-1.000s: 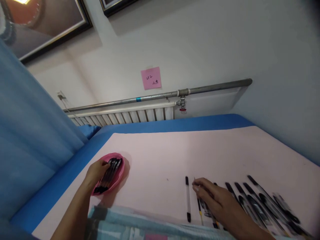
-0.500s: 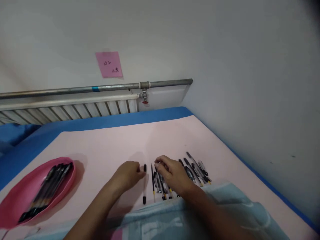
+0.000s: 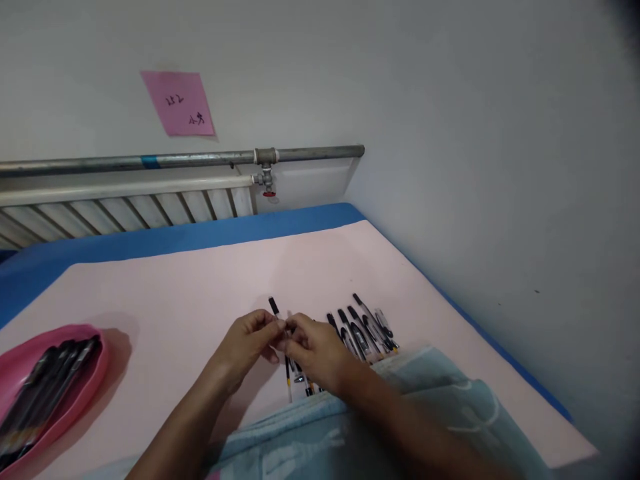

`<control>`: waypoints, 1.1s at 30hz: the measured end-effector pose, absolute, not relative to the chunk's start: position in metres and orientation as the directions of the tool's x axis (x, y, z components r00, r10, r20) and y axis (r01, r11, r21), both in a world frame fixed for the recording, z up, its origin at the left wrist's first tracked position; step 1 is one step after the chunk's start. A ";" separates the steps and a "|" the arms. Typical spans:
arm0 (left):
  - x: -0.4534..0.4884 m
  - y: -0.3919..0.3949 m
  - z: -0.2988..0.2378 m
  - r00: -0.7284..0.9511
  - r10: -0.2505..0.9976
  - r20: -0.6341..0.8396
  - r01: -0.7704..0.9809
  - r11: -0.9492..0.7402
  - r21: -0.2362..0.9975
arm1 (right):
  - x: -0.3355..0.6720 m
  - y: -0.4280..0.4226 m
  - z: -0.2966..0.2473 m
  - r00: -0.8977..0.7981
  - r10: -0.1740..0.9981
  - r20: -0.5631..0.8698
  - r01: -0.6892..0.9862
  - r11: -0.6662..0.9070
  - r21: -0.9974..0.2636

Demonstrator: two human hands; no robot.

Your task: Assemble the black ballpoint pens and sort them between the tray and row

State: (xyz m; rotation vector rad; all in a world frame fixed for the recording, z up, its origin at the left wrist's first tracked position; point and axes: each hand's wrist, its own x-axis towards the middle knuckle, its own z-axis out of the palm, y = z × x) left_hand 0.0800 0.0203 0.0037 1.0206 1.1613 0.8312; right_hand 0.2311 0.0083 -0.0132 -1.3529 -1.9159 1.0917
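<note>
My left hand (image 3: 250, 341) and my right hand (image 3: 313, 349) meet over the pink sheet (image 3: 200, 293), both pinched on one clear pen with a black cap (image 3: 275, 311) that sticks up between the fingertips. Just right of my right hand lies a row of several more black-capped pens (image 3: 363, 327). A few thin refills and pens (image 3: 295, 380) lie under my hands near the front. At the far left, a pink oval dish (image 3: 95, 380) holds several assembled black pens (image 3: 40, 397).
A light blue cloth (image 3: 380, 427) covers my lap at the front edge. The sheet lies on a blue mattress (image 3: 150, 240) against a white wall. A radiator (image 3: 125, 210), a metal pipe (image 3: 150, 161) and a pink sticky note (image 3: 180, 103) are behind.
My left hand left the pink dish and came over to the pens. Both hands have now lifted one pen off the sheet. The view has swung to the right.
</note>
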 end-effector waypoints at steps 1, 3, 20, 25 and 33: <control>0.081 0.018 0.004 0.216 0.922 -0.321 0.016 0.325 0.946 | 0.232 0.010 -0.014 -0.329 0.944 -0.019 0.496 0.156 -0.854; 0.081 0.014 0.000 0.242 0.899 -0.365 0.148 0.338 0.930 | 0.236 0.014 -0.014 -0.284 0.959 -0.010 0.515 0.143 -0.845; 0.090 0.004 -0.021 0.053 0.985 -0.161 0.860 0.037 0.508 | 0.243 0.017 -0.006 -0.240 0.970 0.045 0.558 0.176 -0.811; 0.068 0.018 -0.017 0.002 0.976 -0.218 0.879 0.102 0.465 | 0.242 0.016 -0.007 -0.239 0.970 0.038 0.564 0.171 -0.808; 0.029 0.031 0.000 -0.017 0.927 -0.374 -0.292 0.353 0.889 | 0.237 0.005 -0.002 -0.468 0.883 -0.045 0.499 0.222 -0.837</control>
